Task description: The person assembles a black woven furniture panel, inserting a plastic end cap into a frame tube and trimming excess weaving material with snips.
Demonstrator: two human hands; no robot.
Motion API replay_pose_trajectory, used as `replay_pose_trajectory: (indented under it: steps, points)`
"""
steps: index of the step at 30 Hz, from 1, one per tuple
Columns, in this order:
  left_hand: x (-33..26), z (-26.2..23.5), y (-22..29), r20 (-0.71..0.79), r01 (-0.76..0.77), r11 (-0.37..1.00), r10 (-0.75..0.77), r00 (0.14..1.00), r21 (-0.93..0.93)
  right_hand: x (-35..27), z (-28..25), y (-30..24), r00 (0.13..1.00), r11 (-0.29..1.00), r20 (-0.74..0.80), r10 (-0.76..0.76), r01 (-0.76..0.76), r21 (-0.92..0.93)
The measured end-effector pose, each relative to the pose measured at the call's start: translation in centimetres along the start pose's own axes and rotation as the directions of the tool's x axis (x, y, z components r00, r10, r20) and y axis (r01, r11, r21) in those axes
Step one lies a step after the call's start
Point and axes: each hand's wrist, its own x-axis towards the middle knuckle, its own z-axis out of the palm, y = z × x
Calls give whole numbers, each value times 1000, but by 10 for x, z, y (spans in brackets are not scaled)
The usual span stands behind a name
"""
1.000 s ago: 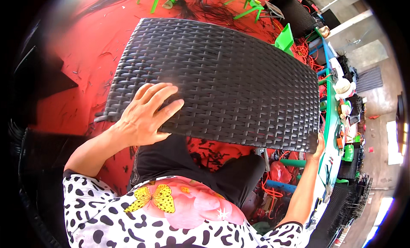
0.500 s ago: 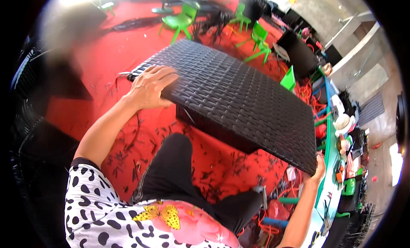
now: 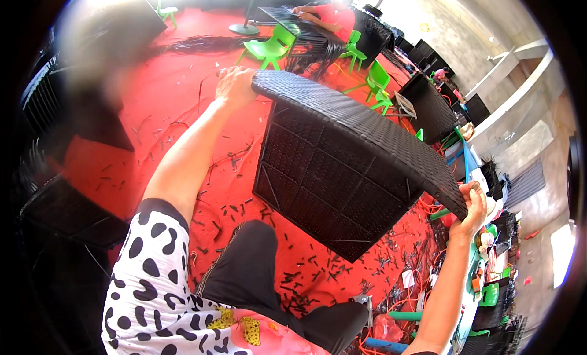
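Observation:
A large black woven wicker box [image 3: 333, 165], like a table or cabinet shell, is tilted up on the red floor in front of me. My left hand [image 3: 235, 86] grips its far upper-left corner. My right hand [image 3: 472, 205] grips its near right corner at the rim. The woven top faces up and right; the open ribbed side faces me. My black-trousered knee is just below it.
Short black cuttings litter the red floor [image 3: 177, 110]. Green plastic chairs [image 3: 272, 46] and more black wicker pieces [image 3: 431, 107] stand behind. Another person in red [image 3: 330, 16] works at a wicker table far back. Dark wicker stacks [image 3: 67, 208] sit at my left.
The wicker piece went from lying flat under my left palm to being tipped up on edge. My left hand moved to its far corner; my right hand stayed on the right corner.

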Motion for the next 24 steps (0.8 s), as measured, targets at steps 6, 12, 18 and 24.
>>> replay_pose_trajectory:
  steps: [6, 12, 18, 24]
  points:
    - [5, 10, 8, -70, -19, 1000, 20, 997, 15, 20, -17, 16, 999, 1000, 49, -18, 17, 21]
    - [-36, 3, 30, -281, -304, 952, 285, 916, -26, -6, -92, 48, 991, 969, 23, -128, 130, -208]
    - [-139, -31, 88, -210, -498, 867, 490, 846, 14, -97, -216, 86, 942, 846, -78, 325, -327, -422]
    - [-235, -58, 97, -204, -579, 777, 542, 815, -246, -159, -283, 100, 782, 676, -27, 623, -556, -484]
